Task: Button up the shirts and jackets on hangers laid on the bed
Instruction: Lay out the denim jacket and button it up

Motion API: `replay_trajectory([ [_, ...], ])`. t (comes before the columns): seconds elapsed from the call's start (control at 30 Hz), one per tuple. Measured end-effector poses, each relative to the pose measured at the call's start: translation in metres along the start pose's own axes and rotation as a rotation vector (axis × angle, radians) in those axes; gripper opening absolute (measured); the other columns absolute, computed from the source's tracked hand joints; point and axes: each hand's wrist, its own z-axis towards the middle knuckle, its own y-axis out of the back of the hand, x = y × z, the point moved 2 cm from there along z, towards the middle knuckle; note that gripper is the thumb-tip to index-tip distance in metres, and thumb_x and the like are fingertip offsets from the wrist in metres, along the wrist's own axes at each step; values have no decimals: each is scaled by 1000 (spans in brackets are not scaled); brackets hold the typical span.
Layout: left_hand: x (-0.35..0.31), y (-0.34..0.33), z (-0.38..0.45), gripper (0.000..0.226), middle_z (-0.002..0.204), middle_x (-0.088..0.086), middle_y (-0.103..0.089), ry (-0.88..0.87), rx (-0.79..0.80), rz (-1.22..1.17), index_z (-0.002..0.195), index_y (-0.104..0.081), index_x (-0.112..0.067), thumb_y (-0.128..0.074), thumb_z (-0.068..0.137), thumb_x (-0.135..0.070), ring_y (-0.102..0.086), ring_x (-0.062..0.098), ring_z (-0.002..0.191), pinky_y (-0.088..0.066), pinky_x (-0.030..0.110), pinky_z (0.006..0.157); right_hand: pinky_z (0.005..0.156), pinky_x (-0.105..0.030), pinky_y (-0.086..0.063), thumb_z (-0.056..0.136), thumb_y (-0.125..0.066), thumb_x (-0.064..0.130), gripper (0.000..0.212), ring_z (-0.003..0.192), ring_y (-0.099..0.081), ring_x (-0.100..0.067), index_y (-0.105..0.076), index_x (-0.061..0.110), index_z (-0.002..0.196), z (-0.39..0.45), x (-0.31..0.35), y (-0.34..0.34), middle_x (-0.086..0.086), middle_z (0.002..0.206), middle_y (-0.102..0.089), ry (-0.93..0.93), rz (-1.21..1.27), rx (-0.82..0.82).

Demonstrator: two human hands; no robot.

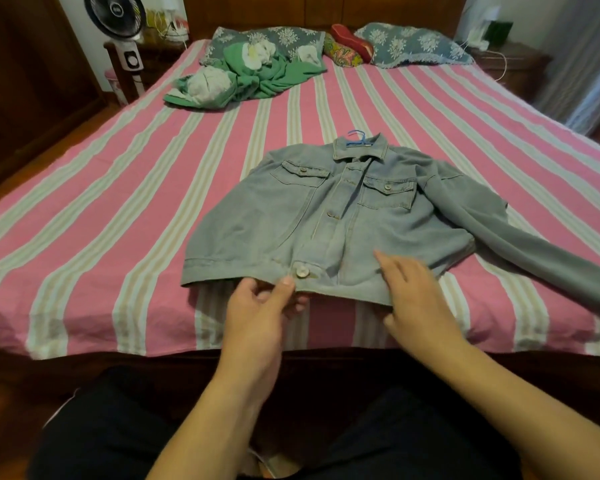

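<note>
- Here's the denim jacket (333,216), laid flat, front up, on the near half of the bed (118,202), collar pointing toward the pillows.
- A blue hanger (356,137) pokes out at the collar, hook resting on the striped sheet.
- Left hand (260,306) is at the bottom hem: thumb on top of the cloth, fingers curled underneath, pinching the hem just below the big pale button (302,272).
- That bottom button sits on the waistband, uncovered; the front edges lie apart down there, with a strip of the inside showing between them.
- Right hand (413,292) lies over the other front panel near the hem, fingers spread and fairly straight, palm down on the denim; it's blurred, and whether the thumb catches the hem edge I can't tell.
- Higher up the front, one small button (332,214) shows mid-chest, and one on each chest pocket flap.
- One sleeve (534,251) stretches out to the right, across the sheet toward the edge of the bed.
- Far side of the bed: a crumpled green garment (257,77) with white patches, lying in front of two patterned pillows (413,43).
- A standing fan (116,15) stands off the bed's far left corner.
</note>
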Motion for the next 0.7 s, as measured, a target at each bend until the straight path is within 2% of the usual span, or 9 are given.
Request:
replay_trajectory([
  [0.1, -37, 23, 18, 16, 100, 0, -72, -470, 32, 613, 103, -67, -13, -69, 91, -2, -68, 12, 94, -55, 26, 86, 91, -48, -46, 64, -67, -5, 62, 102, -51, -45, -64, 3, 126, 5, -51, 23, -23, 116, -54, -424, -73, -80],
  [0.17, -45, 41, 40, 53, 131, 2, -56, -740, -11, 1192, 127, -61, -20, -79, 80, -5, -52, 22, 122, -47, 39, 103, 89, -45, -46, 77, -59, 2, 45, 103, -54, -44, -66, 6, 122, 10, -63, 30, -24, 116, -56, -596, -37, 6],
  [0.23, -42, 69, 72, 81, 146, 15, -38, -700, -145, 1588, 143, -50, -24, -85, 71, -15, -35, 40, 134, -35, 58, 106, 84, -43, -46, 86, -49, 5, 33, 104, -59, -45, -65, 8, 115, 20, -59, 31, -25, 117, -63, -673, 107, 17],
  [0.27, -44, 78, 85, 81, 146, 20, -39, -613, -176, 1662, 144, -49, -24, -84, 72, -22, -35, 45, 133, -33, 60, 106, 84, -43, -45, 87, -46, 3, 34, 106, -59, -45, -63, 8, 116, 26, -55, 35, -25, 120, -64, -696, 177, -36],
  [0.3, -47, 87, 100, 70, 142, 23, -46, -506, -200, 1666, 141, -53, -21, -81, 76, -26, -41, 46, 128, -36, 58, 103, 86, -43, -44, 88, -43, 1, 39, 110, -58, -44, -60, 10, 122, 33, -51, 43, -24, 124, -63, -722, 256, -113],
  [0.37, -68, 88, 120, 28, 117, 23, -67, -280, -167, 1464, 111, -68, -12, -66, 88, -28, -59, 43, 107, -48, 50, 91, 90, -41, -43, 87, -40, -5, 53, 115, -56, -41, -55, 15, 133, 50, -42, 76, -20, 127, -61, -730, 376, -309],
  [0.47, -107, 59, 136, 31, 76, 13, -73, -195, -115, 1023, 72, -66, -9, -50, 88, -31, -71, 34, 79, -58, 53, 81, 85, -34, -39, 88, -43, -3, 46, 111, -57, -35, -63, 18, 124, 77, -44, 148, -14, 118, -65, -655, 372, -596],
  [0.6, -139, -17, 127, 26, 78, 15, -70, -342, 2, 860, 80, -63, -5, -49, 98, -17, -71, 35, 80, -60, 56, 79, 89, -37, -47, 85, -41, 8, 40, 103, -63, -38, -76, 11, 104, 84, -83, 233, -19, 104, -73, -666, 252, -871],
  [0.7, -118, -49, 120, 19, 93, 9, -69, -391, 207, 1125, 96, -62, -15, -58, 98, -33, -64, 26, 83, -51, 43, 75, 86, -45, -51, 85, -44, 8, 37, 96, -62, -47, -76, 8, 104, 52, -127, 244, -26, 104, -69, -749, -36, -812],
])
